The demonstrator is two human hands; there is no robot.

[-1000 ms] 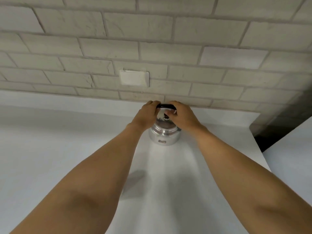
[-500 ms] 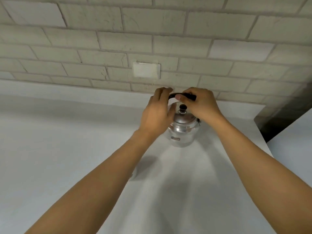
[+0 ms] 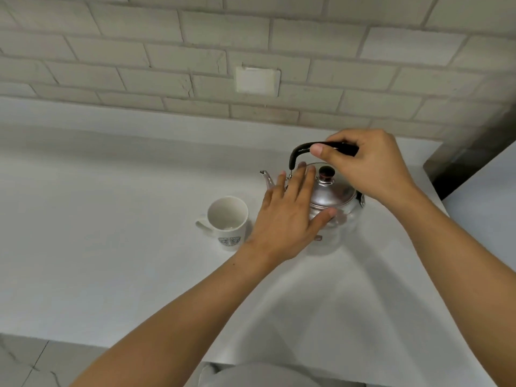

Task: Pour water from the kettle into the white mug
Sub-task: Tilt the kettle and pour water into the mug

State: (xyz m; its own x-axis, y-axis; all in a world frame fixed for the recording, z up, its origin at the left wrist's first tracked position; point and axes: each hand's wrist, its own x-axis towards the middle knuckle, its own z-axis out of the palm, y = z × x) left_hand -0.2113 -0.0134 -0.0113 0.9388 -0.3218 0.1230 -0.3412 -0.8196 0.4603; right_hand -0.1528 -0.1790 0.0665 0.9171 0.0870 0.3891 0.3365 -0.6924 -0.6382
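Right hand (image 3: 371, 166) clamped on kettle (image 3: 333, 202) handle; left hand (image 3: 287, 216) flat, fingers spread, against its side. Mug (image 3: 227, 222) left, seemingly unfilled; pour pending.

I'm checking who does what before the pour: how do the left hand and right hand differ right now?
The right hand is closed around the kettle's black handle; the left hand is open, fingers spread flat beside the kettle body. The right hand sits above the lid, the left lower, between the kettle and the white mug. Both are at the kettle.

Bare white counter (image 3: 97, 261) left of white mug (image 3: 227, 222), open approach there — kettle (image 3: 332, 202) just right of mug, spout (image 3: 265, 178) above its far side, brick wall (image 3: 167, 51) closing the back
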